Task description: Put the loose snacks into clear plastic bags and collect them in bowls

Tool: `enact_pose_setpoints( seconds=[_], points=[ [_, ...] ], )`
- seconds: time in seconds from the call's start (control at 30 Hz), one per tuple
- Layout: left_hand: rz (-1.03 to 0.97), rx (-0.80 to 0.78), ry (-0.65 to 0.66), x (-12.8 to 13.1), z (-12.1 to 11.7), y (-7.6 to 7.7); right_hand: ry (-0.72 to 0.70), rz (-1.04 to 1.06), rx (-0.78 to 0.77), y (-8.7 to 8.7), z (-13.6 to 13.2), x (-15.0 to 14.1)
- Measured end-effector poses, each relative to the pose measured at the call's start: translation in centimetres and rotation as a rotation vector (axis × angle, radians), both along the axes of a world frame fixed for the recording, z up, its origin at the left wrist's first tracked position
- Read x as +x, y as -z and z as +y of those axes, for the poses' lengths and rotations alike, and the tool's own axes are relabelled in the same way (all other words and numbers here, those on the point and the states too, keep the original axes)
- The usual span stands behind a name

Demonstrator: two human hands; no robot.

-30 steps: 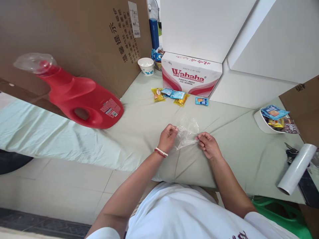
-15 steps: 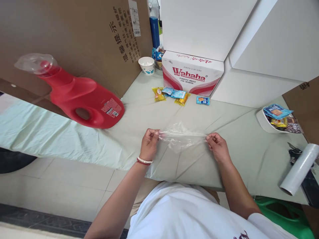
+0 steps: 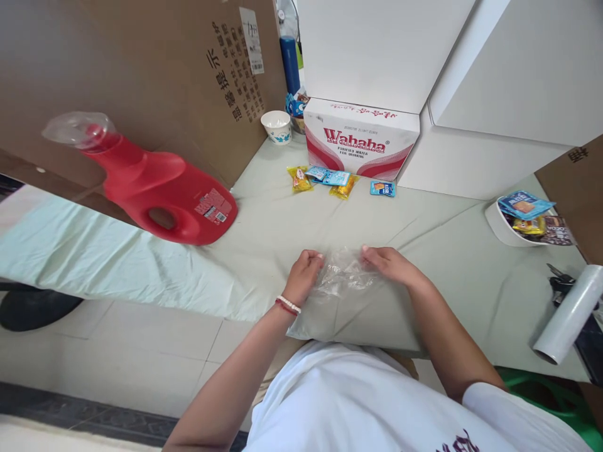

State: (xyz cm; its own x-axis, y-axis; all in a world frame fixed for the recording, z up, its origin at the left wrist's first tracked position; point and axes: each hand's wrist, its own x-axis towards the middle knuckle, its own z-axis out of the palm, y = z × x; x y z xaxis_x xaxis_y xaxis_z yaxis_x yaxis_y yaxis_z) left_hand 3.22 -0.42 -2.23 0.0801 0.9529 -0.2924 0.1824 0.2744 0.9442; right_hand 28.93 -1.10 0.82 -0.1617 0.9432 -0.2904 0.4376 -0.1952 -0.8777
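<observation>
Clear plastic film [image 3: 345,271] glossy, transparent, crumpled into loose creases; left hand [image 3: 304,275] pinched on one edge, right hand [image 3: 390,262] touching the opposite edge, grip unclear.

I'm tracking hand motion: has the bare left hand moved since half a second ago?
Yes: the left hand has moved rightward, judged against the white-and-red rectangular cardboard Wahaha box.

We have a thin, clear piece of plastic [image 3: 346,271], crumpled and loosely bunched with glossy creases, between our left hand [image 3: 304,273] and right hand [image 3: 391,263], over the pale green cloth [image 3: 264,251].
</observation>
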Motion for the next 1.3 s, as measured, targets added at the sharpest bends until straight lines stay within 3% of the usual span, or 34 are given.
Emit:
enact_pose_setpoints(
  seconds=[0.1,0.17,0.23,0.4,0.53,0.67,0.77,0.83,0.9,0.97,1.0,1.1,1.2,1.23,1.3],
  points=[
    [0.244,0.061,0.169,0.5,-0.1,0.2,-0.075,0.026,-0.031,1.0,0.6,-1.4],
    [0.235,0.079,0.207,0.3,-0.2,0.4,-0.024,0.099,0.014,1.5,0.4,-1.6],
    [0.126,0.088,0.121,0.0,-0.3,0.6,0.119,0.196,0.064,1.9,-0.1,-1.5],
    [-0.124,0.170,-0.280,-0.1,0.4,1.1,0.521,0.363,0.115,2.4,-1.1,-0.9],
    [-0.193,0.187,-0.454,-0.2,1.6,2.0,0.652,0.356,0.116,3.3,-1.0,-0.4],
    [0.021,0.198,-0.507,-1.1,2.5,2.6,0.637,0.251,0.115,4.1,-0.2,0.2],
    [0.387,0.464,-0.534,-1.5,2.4,2.1,0.623,0.109,0.157,4.4,0.3,0.5],
    [0.601,0.681,-0.389,-1.4,2.2,1.5,0.613,0.024,0.185,4.6,0.6,0.7],
    [0.703,0.796,-0.030,-1.0,2.3,1.1,0.598,-0.030,0.193,4.8,0.7,0.9],
    [0.731,0.760,0.282,-0.4,2.9,1.2,0.592,-0.090,0.192,5.0,0.8,1.4],
    [0.739,0.710,0.350,-0.2,3.4,1.4,0.592,-0.137,0.192,5.0,0.7,1.8],
    [0.742,0.598,0.340,0.2,4.8,2.3,0.605,-0.378,0.280,4.4,0.6,3.3],
    [0.692,0.594,0.383,0.1,5.7,3.0,0.599,-0.571,0.518,2.8,0.9,3.9],
    [0.678,0.590,0.398,0.0,5.8,3.1,0.541,-0.578,0.587,2.2,1.2,3.7],
    [0.666,0.572,0.426,-0.2,5.7,3.1,0.284,-0.527,0.647,1.2,2.1,2.5]
  ],
)
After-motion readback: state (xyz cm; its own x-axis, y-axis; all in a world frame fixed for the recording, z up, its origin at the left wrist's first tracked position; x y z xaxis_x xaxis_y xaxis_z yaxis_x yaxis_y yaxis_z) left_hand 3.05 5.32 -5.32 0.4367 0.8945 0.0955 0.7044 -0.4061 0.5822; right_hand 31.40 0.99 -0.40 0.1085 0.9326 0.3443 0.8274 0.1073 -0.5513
